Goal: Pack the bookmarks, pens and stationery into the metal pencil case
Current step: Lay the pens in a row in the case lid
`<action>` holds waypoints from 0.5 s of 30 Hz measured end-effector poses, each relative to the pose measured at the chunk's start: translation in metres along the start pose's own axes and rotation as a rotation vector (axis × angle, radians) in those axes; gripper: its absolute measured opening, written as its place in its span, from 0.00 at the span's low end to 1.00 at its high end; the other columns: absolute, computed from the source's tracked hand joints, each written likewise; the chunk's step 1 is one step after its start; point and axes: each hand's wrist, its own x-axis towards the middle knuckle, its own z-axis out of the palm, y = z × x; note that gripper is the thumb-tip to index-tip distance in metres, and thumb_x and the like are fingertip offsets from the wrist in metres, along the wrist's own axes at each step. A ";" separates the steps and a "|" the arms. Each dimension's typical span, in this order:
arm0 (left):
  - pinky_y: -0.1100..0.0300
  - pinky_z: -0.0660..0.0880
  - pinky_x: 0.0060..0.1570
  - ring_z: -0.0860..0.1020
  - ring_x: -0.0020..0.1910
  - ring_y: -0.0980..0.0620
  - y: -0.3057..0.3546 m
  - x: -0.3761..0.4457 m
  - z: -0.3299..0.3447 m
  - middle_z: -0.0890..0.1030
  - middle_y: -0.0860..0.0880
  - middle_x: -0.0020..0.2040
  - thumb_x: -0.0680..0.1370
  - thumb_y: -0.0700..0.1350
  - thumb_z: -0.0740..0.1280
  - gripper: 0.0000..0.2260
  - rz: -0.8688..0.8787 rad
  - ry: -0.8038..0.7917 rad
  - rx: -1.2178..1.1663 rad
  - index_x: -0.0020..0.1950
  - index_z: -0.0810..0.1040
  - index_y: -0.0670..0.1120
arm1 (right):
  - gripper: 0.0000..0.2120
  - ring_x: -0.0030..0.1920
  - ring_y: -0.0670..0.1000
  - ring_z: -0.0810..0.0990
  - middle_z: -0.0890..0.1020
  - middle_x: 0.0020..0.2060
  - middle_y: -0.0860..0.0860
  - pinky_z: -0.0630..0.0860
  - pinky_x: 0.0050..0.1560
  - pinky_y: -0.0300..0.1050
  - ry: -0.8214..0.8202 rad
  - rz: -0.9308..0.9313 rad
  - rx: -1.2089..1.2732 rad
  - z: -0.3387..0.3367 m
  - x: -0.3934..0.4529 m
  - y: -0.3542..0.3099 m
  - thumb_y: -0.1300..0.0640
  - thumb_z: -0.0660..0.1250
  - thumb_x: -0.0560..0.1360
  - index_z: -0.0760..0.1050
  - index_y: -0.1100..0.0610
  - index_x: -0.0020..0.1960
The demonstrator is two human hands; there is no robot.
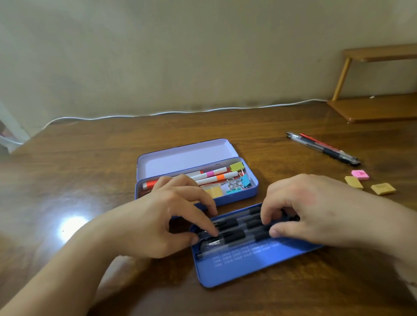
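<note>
A blue metal pencil case lies open mid-table, its pale lid tipped back. Inside it are white markers with pink and orange bands, binder clips and yellow sticky tabs. In front of it sits a blue tray with several black-grip pens lying along it. My left hand pinches the pens' left ends. My right hand rests its fingertips on their right ends.
Two loose pens, one black and one red, lie at the right. Near them are a pink eraser and two yellow pieces. A wooden shelf stands at the back right. A white cable runs along the wall.
</note>
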 end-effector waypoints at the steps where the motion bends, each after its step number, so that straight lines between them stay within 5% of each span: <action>1: 0.60 0.58 0.63 0.66 0.65 0.58 0.000 0.000 0.000 0.73 0.66 0.62 0.74 0.49 0.71 0.13 0.001 0.003 0.000 0.55 0.82 0.65 | 0.09 0.46 0.39 0.74 0.76 0.45 0.37 0.73 0.44 0.36 0.004 -0.004 -0.007 0.001 0.000 0.000 0.40 0.67 0.73 0.76 0.39 0.52; 15: 0.53 0.63 0.65 0.67 0.66 0.57 -0.002 0.001 0.003 0.74 0.67 0.62 0.72 0.57 0.73 0.09 0.002 0.063 0.013 0.52 0.83 0.63 | 0.09 0.44 0.40 0.74 0.76 0.42 0.38 0.74 0.43 0.38 -0.002 0.067 0.017 -0.002 0.000 0.005 0.39 0.67 0.72 0.74 0.40 0.50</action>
